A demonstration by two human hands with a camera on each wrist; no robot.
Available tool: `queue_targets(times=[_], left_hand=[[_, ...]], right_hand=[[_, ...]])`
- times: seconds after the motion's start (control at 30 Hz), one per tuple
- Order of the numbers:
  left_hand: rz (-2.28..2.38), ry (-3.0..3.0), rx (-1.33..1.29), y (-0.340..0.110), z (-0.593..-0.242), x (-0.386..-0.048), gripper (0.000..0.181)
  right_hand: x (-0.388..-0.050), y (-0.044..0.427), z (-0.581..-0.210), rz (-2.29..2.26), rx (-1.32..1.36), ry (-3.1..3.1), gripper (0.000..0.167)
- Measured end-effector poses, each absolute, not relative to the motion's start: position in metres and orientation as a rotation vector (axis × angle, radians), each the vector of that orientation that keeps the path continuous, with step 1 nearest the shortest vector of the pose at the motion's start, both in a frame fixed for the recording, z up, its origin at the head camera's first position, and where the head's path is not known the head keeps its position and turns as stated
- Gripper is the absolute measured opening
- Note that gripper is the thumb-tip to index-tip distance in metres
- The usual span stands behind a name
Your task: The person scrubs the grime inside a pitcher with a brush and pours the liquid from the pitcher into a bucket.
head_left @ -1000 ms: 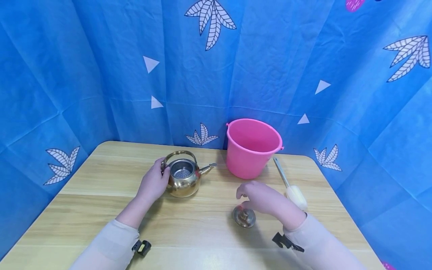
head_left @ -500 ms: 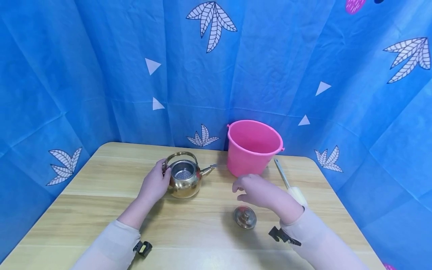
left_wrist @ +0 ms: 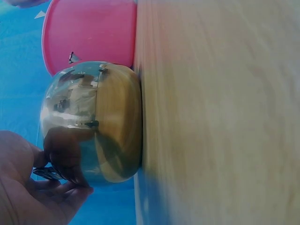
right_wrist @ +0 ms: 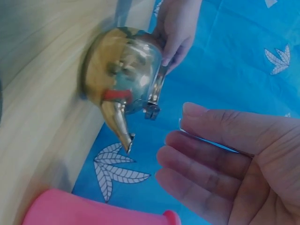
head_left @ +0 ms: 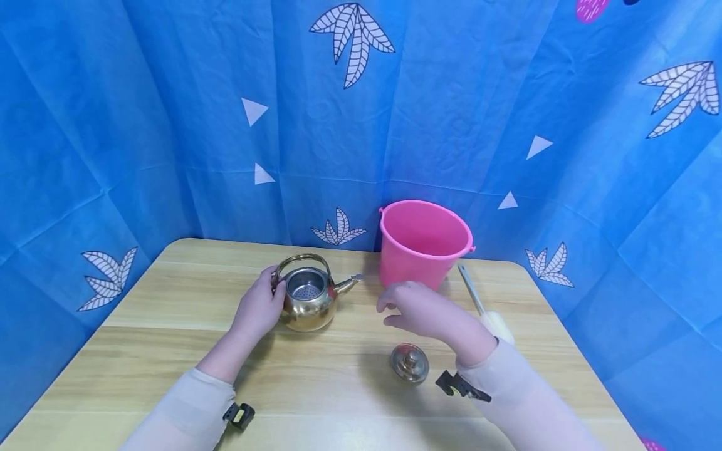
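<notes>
Uncovered brass teapot [head_left: 307,314] is seen left of pink bucket [head_left: 423,260], its handle [head_left: 303,255] gripped by left hand [head_left: 261,307]. Right hand [head_left: 420,310], loosely curved, nothing grasped, is held in front of bucket; lid [head_left: 409,364] is seen farther in front.

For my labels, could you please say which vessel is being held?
The round, gold-coloured metal teapot: the left hand grips its handle, while the pink plastic bucket stands unheld.
</notes>
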State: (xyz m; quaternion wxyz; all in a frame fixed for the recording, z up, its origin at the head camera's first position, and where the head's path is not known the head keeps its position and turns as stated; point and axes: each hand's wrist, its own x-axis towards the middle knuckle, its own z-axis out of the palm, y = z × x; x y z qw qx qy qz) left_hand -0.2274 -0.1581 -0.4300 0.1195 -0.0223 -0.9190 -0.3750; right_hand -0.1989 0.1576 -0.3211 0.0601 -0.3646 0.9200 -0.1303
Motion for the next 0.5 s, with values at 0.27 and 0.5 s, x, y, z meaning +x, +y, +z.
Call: queue_targets(times=[0.27,0.5], left_hand=[[-1.102,-2.686,-0.065,-0.157,-0.429,-0.227,0.052],[-1.101,-2.698,-0.060,-0.157,-0.426,-0.226,0.052]], right_hand=[[-0.200,0.150,-0.316,-0.423,-1.127,2.788,0.021],[-0.205,0.142,-0.317,-0.432,-1.156,2.800,0.019]])
